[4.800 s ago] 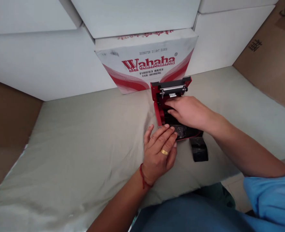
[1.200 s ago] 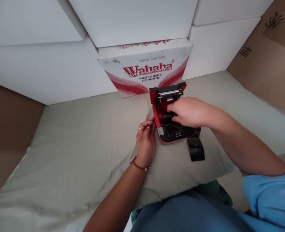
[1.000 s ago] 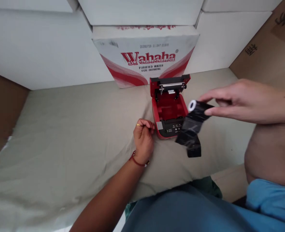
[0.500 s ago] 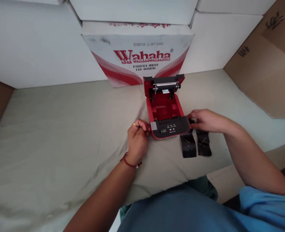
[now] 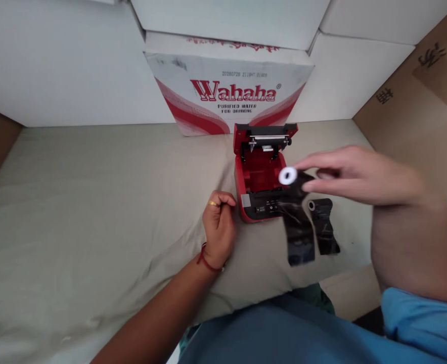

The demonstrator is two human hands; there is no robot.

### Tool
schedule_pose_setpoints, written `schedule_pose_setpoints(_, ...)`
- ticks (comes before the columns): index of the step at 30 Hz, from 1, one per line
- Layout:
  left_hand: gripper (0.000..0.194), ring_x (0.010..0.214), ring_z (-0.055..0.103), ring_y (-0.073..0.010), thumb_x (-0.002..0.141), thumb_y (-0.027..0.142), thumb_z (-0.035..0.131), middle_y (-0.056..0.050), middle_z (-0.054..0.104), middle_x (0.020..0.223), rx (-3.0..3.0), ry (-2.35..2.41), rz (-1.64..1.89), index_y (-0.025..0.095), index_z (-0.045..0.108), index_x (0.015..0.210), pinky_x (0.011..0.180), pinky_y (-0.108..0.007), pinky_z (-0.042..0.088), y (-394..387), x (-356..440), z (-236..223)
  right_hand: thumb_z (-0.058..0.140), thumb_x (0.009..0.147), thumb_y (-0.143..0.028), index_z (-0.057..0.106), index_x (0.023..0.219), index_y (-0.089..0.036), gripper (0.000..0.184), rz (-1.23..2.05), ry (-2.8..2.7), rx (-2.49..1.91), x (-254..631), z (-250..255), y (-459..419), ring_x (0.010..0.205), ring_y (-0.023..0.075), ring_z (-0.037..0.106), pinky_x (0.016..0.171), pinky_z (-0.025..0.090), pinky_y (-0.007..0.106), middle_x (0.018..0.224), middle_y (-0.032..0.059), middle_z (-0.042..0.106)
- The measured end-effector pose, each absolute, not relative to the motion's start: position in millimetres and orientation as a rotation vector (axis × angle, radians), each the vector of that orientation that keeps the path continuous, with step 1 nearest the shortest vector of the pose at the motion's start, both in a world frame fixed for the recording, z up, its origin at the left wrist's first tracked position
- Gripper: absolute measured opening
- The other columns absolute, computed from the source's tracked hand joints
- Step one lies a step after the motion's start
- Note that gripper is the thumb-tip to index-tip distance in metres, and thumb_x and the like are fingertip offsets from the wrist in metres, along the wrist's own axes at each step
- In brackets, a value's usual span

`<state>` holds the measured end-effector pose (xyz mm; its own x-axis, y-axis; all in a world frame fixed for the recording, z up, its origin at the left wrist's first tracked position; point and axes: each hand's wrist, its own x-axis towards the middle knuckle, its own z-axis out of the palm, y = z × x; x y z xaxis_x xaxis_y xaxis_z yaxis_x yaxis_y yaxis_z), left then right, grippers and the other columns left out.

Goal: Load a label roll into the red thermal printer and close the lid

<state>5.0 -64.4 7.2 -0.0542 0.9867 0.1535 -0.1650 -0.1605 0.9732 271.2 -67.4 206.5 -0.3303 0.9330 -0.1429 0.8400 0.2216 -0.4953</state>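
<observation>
A small red and black label printer (image 5: 241,187) stands with its lid raised and its red inner bay exposed. My left hand (image 5: 219,222) rests on the cloth at the printer's left side, its fingers curled in with nothing visible in them. Above the printer's right front part, my right hand (image 5: 354,174), somewhat blurred, pinches a black roll (image 5: 298,230) with a white core. Its loose black strip hangs down over the printer's front corner. Another black roll (image 5: 324,227) lies on the cloth to the right, its strip unrolled toward me.
A pale cloth (image 5: 105,202) covers the work surface. Behind the printer stands a white and red Wahaha water carton (image 5: 231,76), with white boxes (image 5: 64,60) around it. A brown cardboard box (image 5: 424,91) stands at the right. My lap is at the near edge.
My right hand has lifted one black roll off the cloth and brought it up and left over the printer. My left hand remains beside the printer. The view has shifted slightly.
</observation>
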Motion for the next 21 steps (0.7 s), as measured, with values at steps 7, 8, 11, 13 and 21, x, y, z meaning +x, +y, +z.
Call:
schedule_pose_setpoints(7,0.037,0.134,0.065,-0.0230,0.106,0.013,0.055,-0.011,0.069,0.137,2.029,0.938,1.624,0.024,0.065,0.140,0.118,-0.043,0.052,-85.7,-8.7,30.3,0.053,0.106,-0.026,0.073,0.139,-0.018,0.039,0.145,-2.496,-2.207,183.6,151.9,-32.4,0.104,0.0364,0.080,0.078,0.053,0.041,0.125,0.0181,0.082)
schedule_pose_setpoints(8,0.041,0.139,0.065,-0.0244,0.106,0.014,0.055,-0.012,0.070,0.140,2.135,0.866,1.590,0.023,0.063,0.145,0.121,-0.045,0.050,-87.3,-9.3,33.5,0.052,0.106,-0.025,0.073,0.139,-0.019,0.039,0.110,-2.512,-2.216,181.4,149.3,-30.6,0.102,0.0367,0.080,0.074,0.051,0.041,0.123,0.0181,0.083)
schedule_pose_setpoints(11,0.045,0.142,0.067,-0.0257,0.103,0.015,0.060,-0.011,0.077,0.137,2.350,0.734,1.470,0.021,0.062,0.148,0.130,-0.048,0.043,-89.9,-7.8,39.7,0.051,0.105,-0.021,0.072,0.135,-0.021,0.037,0.055,-2.540,-2.210,180.8,143.8,-25.4,0.099,0.0370,0.080,0.069,0.045,0.039,0.117,0.0173,0.084)
schedule_pose_setpoints(13,0.044,0.137,0.071,-0.0240,0.102,0.013,0.062,-0.008,0.082,0.131,2.409,0.711,1.414,0.022,0.063,0.145,0.132,-0.048,0.040,-90.5,-5.6,41.4,0.050,0.105,-0.020,0.073,0.133,-0.021,0.036,0.035,-2.547,-2.211,181.6,140.0,-22.0,0.098,0.0371,0.080,0.067,0.042,0.039,0.114,0.0175,0.084)
schedule_pose_setpoints(21,0.043,0.149,0.065,-0.0259,0.104,0.016,0.062,-0.013,0.077,0.147,2.432,0.923,1.343,0.018,0.061,0.147,0.141,-0.055,0.022,-89.9,-2.5,45.5,0.055,0.102,-0.021,0.077,0.128,-0.022,0.033,0.173,-2.578,-2.193,185.3,135.7,-10.1,0.094,0.0335,0.079,0.070,0.047,0.037,0.111,0.0161,0.084)
